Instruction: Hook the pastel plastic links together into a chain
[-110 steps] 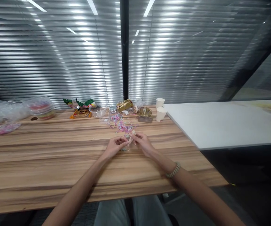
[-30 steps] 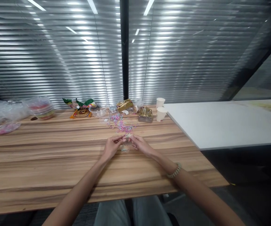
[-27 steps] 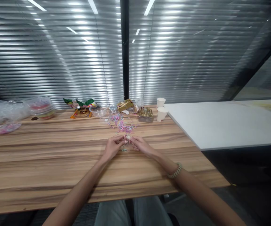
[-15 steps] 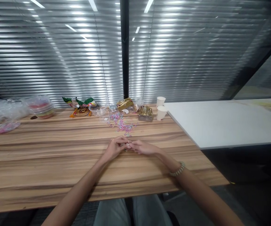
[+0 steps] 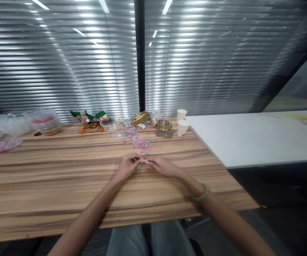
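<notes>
Over the wooden table (image 5: 62, 177), my left hand (image 5: 127, 166) and my right hand (image 5: 164, 166) meet fingertip to fingertip. Between them is a small pale pink linked piece (image 5: 143, 161), pinched from both sides; its exact kind is too small to make out. Just below the fingers lie a few small greenish pieces (image 5: 140, 169). Beyond my hands is a loose pile of tiny pink, purple and green ring-like pieces (image 5: 141, 144). My right wrist wears a beaded bracelet (image 5: 201, 193).
Along the back stand a clear plastic bowl (image 5: 110, 125), snack packets (image 5: 91, 122), gold wrappers (image 5: 164, 128) and two paper cups (image 5: 182, 128). Stacked round containers (image 5: 46, 121) and plastic bags (image 5: 4, 126) are at the left. A white table (image 5: 249, 138) adjoins on the right.
Both hands have shifted slightly up and left, with the small pink piece between them. The greenish pieces under the fingers show more clearly now.
</notes>
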Demonstrator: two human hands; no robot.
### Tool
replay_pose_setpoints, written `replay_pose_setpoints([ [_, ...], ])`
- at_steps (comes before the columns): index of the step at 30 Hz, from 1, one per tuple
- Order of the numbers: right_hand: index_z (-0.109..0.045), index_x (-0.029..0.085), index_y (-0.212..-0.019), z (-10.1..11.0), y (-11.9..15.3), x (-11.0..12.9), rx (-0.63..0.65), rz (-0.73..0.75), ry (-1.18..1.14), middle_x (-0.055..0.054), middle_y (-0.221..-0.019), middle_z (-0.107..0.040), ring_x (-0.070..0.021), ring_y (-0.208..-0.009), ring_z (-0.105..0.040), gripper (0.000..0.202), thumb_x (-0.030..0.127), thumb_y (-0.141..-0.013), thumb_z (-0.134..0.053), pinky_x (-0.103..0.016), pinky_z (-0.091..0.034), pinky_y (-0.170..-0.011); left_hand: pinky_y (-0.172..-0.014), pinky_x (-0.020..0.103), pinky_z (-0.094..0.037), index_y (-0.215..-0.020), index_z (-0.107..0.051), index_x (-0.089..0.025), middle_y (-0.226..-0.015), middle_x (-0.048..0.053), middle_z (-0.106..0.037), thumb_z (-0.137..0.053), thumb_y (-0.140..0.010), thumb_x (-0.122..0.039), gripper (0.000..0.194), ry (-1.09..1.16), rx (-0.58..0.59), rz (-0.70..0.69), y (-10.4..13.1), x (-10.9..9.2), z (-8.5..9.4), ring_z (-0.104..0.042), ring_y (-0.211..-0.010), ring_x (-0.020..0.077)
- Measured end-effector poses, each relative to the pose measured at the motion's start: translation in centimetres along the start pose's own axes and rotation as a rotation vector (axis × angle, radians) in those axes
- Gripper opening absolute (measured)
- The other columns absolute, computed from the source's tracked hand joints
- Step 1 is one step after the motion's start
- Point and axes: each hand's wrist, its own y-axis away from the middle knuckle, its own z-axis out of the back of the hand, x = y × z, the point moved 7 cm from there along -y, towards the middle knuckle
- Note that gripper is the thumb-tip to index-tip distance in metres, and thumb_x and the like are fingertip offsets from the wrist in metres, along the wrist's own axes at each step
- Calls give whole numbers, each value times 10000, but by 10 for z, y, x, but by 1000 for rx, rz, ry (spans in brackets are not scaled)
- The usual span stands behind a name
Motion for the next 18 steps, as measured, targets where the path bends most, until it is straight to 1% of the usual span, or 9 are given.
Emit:
replay_pose_setpoints([
  [3, -554, 184, -1070, -2, -1, -3, -86, 39, 182, -75, -991, -601, -171, -916, -546, 332, 332, -916, -300, -287, -402, -813, -603, 225, -404, -784, -642, -141, -773, 52, -650, -568, -741, -361, 236, 14, 57, 36, 1, 5, -4, -549, -683, 137],
  [6, -533, 183, -1103, -3, -1, -6, -116, 62, 292, -80, -1062, -579, -174, -958, -539, 325, 294, -920, -288, -294, -394, -832, -596, 222, -405, -880, -640, -144, -848, 58, -657, -577, -728, -383, 290, 35, 124, 78, 2, 7, -8, -548, -680, 135],
  [8, -534, 176, -1090, -3, 0, -7, -127, 74, 321, -82, -1056, -579, -169, -941, -542, 323, 285, -922, -280, -286, -395, -817, -599, 223, -407, -917, -640, -147, -893, 62, -658, -584, -718, -394, 322, 42, 161, 99, 2, 7, -9, -548, -689, 138],
  [11, -559, 161, -1003, 0, 0, -5, -155, 52, 309, -81, -958, -598, -161, -855, -549, 325, 287, -923, -271, -273, -394, -761, -593, 225, -403, -918, -646, -148, -871, 55, -663, -590, -708, -401, 333, 48, 190, 118, 1, 6, -10, -543, -671, 138],
  [13, -568, 159, -935, 2, 0, -4, -190, 33, 236, -70, -903, -600, -153, -806, -539, 321, 304, -920, -283, -266, -384, -729, -589, 228, -401, -899, -651, -150, -823, 45, -663, -583, -713, -403, 321, 56, 200, 123, 1, 6, -10, -537, -648, 136],
  [15, -567, 160, -860, 4, -2, -5, -239, 10, 81, -53, -854, -593, -139, -770, -520, 322, 343, -910, -307, -255, -371, -706, -610, 235, -406, -861, -657, -147, -802, 45, -661, -541, -747, -407, 306, 81, 218, 122, 1, 6, -12, -543, -662, 141],
  [16, -559, 157, -817, 5, -3, -9, -274, -19, -30, -44, -813, -583, -129, -736, -506, 333, 377, -899, -323, -245, -367, -679, -630, 241, -410, -839, -659, -145, -799, 48, -660, -512, -768, -407, 308, 97, 227, 118, 1, 5, -13, -548, -681, 146],
  [18, -528, 150, -761, 7, -4, -23, -355, -133, -313, -18, -700, -528, -101, -620, -449, 370, 472, -853, -372, -216, -343, -577, -668, 251, -412, -803, -659, -144, -795, 54, -657, -469, -798, -402, 321, 113, 229, 104, 1, 1, -13, -554, -720, 155],
])
